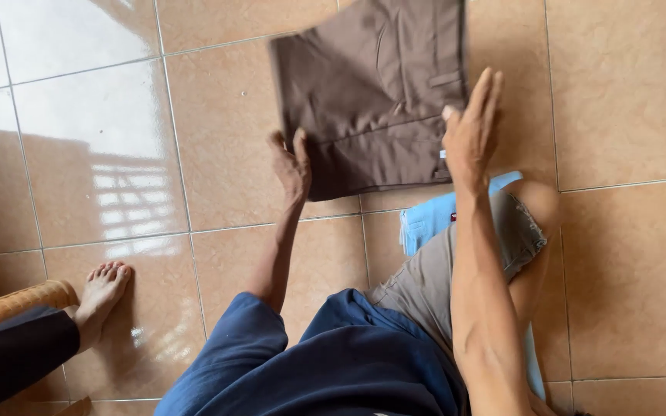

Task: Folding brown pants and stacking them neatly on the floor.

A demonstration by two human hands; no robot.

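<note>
The folded brown trousers (371, 92) lay on the tiled floor (626, 100) just ahead of you, your left hand (290, 166) gripping their near-left corner, your right hand (472, 127) flat, fingers together, at their right edge.

There are no packages, signs or screens in this view. Only two very small labels can be seen. One is a small white tag (442, 154) at the right edge of the folded brown garment (371, 92), close to its lower corner. The other is a tiny red label (452, 217) on the light blue cloth (425, 219) just below it. Both are too small to tell more.
</note>
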